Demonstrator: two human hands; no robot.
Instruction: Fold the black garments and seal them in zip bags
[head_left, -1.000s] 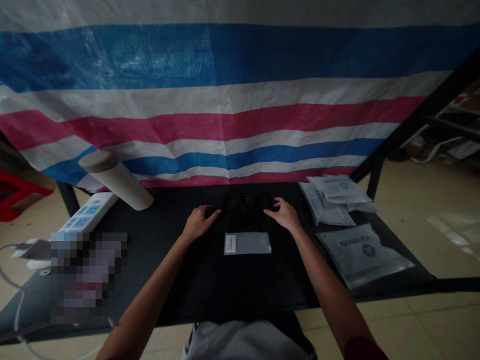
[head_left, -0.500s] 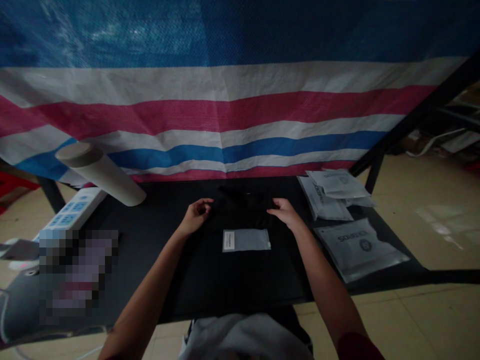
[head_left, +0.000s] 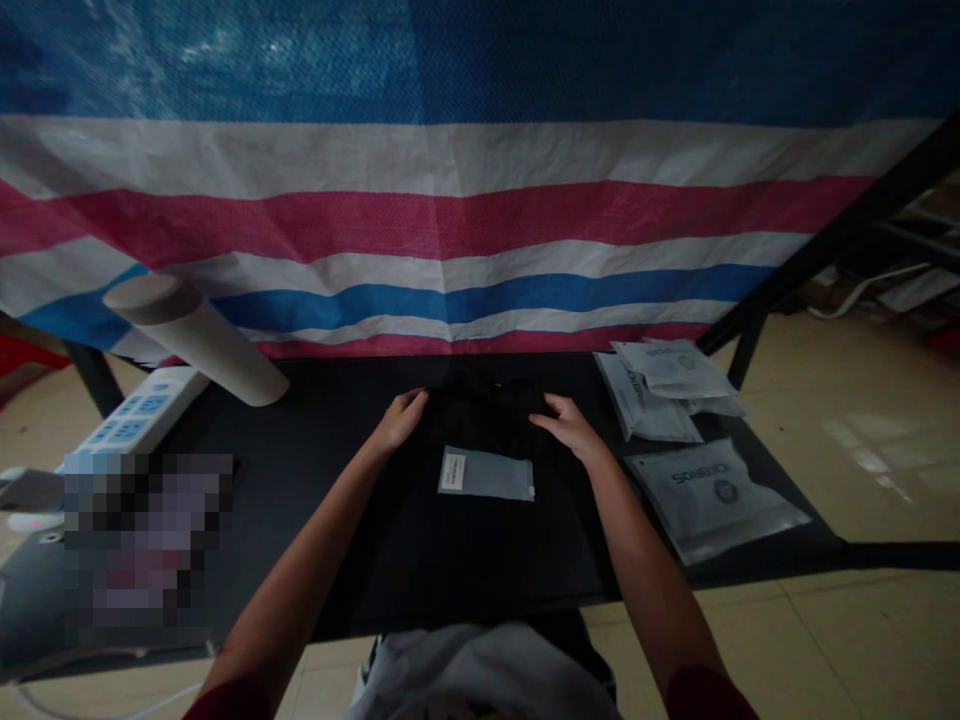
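Observation:
A dark, crumpled piece of cloth (head_left: 480,405) lies on the black table between my hands; its exact kind is hard to make out against the dark surface. My left hand (head_left: 406,415) is closed on its left edge, thumb and fingers together. At the opposite edge my right hand (head_left: 564,422) pinches the same cloth, with the fingers partly hidden by it. Just in front of the cloth is a small flat clear zip bag (head_left: 491,476) with a white label at its left end. Neither hand touches this bag.
Several frosted printed bags (head_left: 716,495) lie on the right of the table (head_left: 450,570). At the left are a pale bottle (head_left: 206,345), tilted in view, a white power strip (head_left: 139,415) and a blurred-out item (head_left: 154,540). A striped tarp (head_left: 450,220) hangs behind.
The dark cloth was flat and smooth; now it is bunched up between my hands. My left hand has closed further on its edge. The small bag has turned slightly.

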